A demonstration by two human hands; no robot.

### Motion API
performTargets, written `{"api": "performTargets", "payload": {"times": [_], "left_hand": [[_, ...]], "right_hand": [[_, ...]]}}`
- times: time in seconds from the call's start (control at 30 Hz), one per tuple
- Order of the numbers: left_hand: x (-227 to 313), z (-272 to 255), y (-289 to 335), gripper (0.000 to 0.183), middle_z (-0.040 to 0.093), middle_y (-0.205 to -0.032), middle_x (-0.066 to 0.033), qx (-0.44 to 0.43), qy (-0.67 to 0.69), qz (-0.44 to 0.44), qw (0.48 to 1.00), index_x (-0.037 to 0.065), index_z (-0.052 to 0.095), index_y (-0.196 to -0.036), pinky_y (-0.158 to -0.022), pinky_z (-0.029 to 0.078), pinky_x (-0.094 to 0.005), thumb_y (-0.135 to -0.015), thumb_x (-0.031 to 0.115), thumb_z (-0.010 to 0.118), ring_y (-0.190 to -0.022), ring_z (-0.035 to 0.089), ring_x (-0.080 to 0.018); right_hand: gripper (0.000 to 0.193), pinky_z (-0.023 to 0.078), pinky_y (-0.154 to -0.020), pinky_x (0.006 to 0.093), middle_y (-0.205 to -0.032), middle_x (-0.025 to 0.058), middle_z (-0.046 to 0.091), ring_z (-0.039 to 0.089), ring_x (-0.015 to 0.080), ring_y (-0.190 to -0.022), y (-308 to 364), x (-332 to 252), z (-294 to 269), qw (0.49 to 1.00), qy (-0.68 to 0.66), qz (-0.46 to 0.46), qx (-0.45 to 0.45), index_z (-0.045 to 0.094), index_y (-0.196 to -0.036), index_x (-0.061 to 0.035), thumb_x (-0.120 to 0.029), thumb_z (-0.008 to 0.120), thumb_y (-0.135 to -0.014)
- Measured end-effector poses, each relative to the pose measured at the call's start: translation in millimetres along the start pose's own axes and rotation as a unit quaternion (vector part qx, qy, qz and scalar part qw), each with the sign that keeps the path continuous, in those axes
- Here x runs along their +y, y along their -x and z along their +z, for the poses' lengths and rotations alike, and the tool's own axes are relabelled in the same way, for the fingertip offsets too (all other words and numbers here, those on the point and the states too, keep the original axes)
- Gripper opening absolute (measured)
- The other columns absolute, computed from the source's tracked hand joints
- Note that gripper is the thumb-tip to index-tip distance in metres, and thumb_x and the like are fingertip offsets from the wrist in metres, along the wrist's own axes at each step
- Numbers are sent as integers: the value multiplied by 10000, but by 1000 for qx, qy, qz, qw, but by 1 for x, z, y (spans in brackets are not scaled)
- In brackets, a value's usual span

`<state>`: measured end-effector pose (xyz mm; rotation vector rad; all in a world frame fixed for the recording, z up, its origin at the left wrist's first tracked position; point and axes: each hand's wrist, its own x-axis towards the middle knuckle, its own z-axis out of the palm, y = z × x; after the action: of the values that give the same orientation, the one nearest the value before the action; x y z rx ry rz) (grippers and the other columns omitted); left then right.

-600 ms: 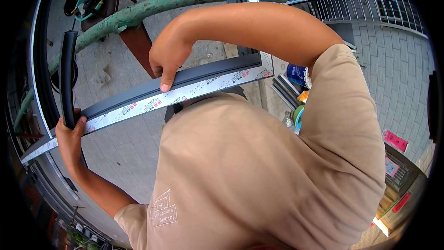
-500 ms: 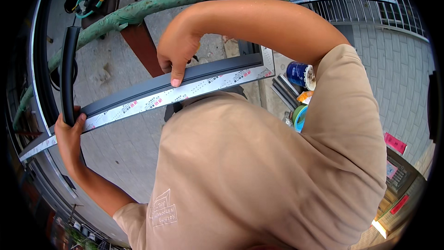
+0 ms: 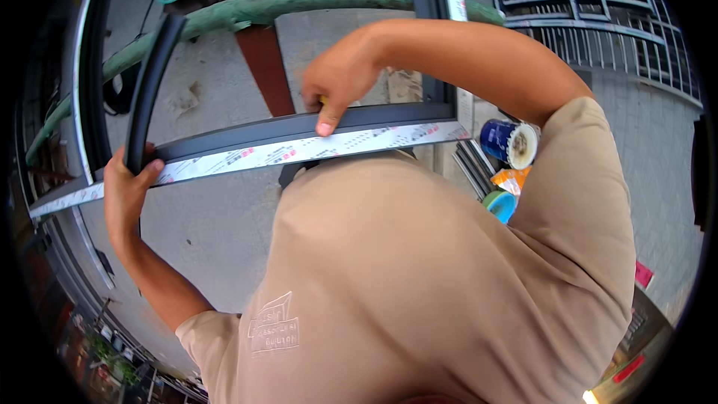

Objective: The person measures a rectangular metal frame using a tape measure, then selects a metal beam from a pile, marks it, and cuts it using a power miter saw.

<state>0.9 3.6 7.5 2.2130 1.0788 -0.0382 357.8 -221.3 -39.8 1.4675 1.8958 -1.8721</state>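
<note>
A dark window or door frame (image 3: pixel 247 155), its near bar faced with printed white film, spans the view in front of my body. My left hand (image 3: pixel 126 188) is closed at the bar's left part, around the lower end of a long dark strip (image 3: pixel 152 90). This strip rises from the hand and leans to the right at its top. My right hand (image 3: pixel 344 78) is closed over the bar farther right, thumb on the white face and fingers curled at the far side. A small yellow bit (image 3: pixel 323 100) shows among those fingers; the rest of it is hidden.
A green-wrapped rail (image 3: pixel 314 0) crosses beyond the bar, above a reddish-brown board (image 3: pixel 263 67). To the right are a blue tin (image 3: pixel 499 138), dark profile pieces (image 3: pixel 471 168) and a blue bowl (image 3: pixel 502 206). Metal grilles (image 3: pixel 583 0) lie at the far right.
The view has shifted, so frame and hands appear farther right. The dark strip leans more to the right. My right hand has slid slightly right along the bar; my left hand keeps its hold.
</note>
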Motion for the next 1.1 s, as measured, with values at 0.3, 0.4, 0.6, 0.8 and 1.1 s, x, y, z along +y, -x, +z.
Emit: {"api": "performTargets", "payload": {"times": [0.3,0.4,0.6,0.8,1.1], "left_hand": [[8,2,10,371,734,-938,-165,54,8,24,998,-12,758,-1075,-801,535,-414,-764,114,918,-835,696,-297],[9,2,8,332,726,-922,-128,58,-49,25,997,1,763,-1022,-787,539,-402,-764,133,924,-833,689,-287],[8,-3,10,280,758,-940,-151,55,-67,15,996,11,797,-1006,-783,556,-409,-782,133,911,-850,718,-316],[7,-4,9,280,755,-891,-177,40,-91,-10,995,25,804,-1010,-765,552,-426,-798,185,895,-808,716,-346],[12,4,6,282,729,-904,-169,52,-71,-29,996,16,780,-966,-790,543,-448,-823,232,891,-824,715,-348]], "right_hand": [[604,538,-932,439,-1139,222,764,711,340,-1069,4,-5,-21,998,-13,-2,-58,725,-1288,32,-509,693,-1021],[591,538,-940,430,-1153,220,753,706,320,-1073,10,4,-30,998,-8,-32,-55,717,-1302,36,-479,723,-1012],[648,533,-955,481,-1178,246,727,691,412,-1117,3,-14,-29,994,72,-42,-75,701,-1310,37,-548,648,-1035],[644,528,-930,492,-1107,242,698,670,432,-1087,-5,-25,-36,985,114,-39,-120,702,-1199,40,-578,640,-1028],[618,533,-883,512,-1038,253,709,684,453,-1019,-12,-21,-39,981,142,-39,-124,720,-1074,56,-556,666,-1012]]}}
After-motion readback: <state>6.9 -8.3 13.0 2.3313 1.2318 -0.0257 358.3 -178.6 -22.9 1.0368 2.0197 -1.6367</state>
